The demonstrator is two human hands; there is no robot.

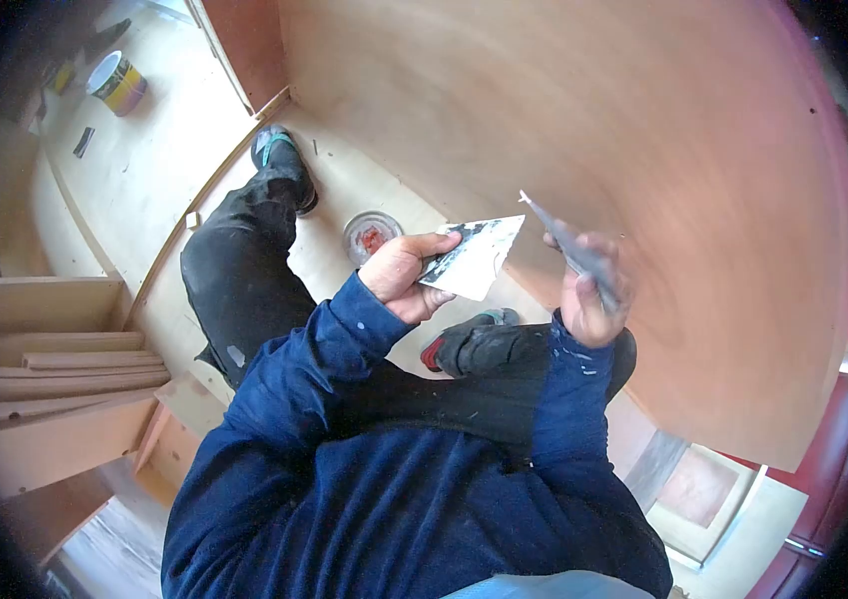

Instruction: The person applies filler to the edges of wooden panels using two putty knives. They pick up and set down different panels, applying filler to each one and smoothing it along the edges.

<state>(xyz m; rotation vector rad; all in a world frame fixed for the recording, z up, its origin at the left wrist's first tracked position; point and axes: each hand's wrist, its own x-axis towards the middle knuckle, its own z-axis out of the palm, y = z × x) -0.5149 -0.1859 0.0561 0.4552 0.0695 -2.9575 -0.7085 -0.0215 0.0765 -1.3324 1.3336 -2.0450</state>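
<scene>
My left hand (pixel 406 278) is closed on a flat white card (pixel 484 262) with dark smears, thumb on top. To its right, my right hand (pixel 595 295) grips a thin grey blade-like tool (pixel 571 248), slightly blurred, with a bit of white stuff at its upper tip. The card and the tool are apart. Just beyond my left hand, a round shallow container (pixel 372 238) with reddish material inside rests on the pale wooden floor.
A large curved wooden panel (pixel 643 150) rises at the right. A bucket (pixel 116 84) stands at the upper left, near a small dark piece (pixel 84 142). Stacked wooden strips (pixel 84 371) lie at the left. My legs are bent around the round container.
</scene>
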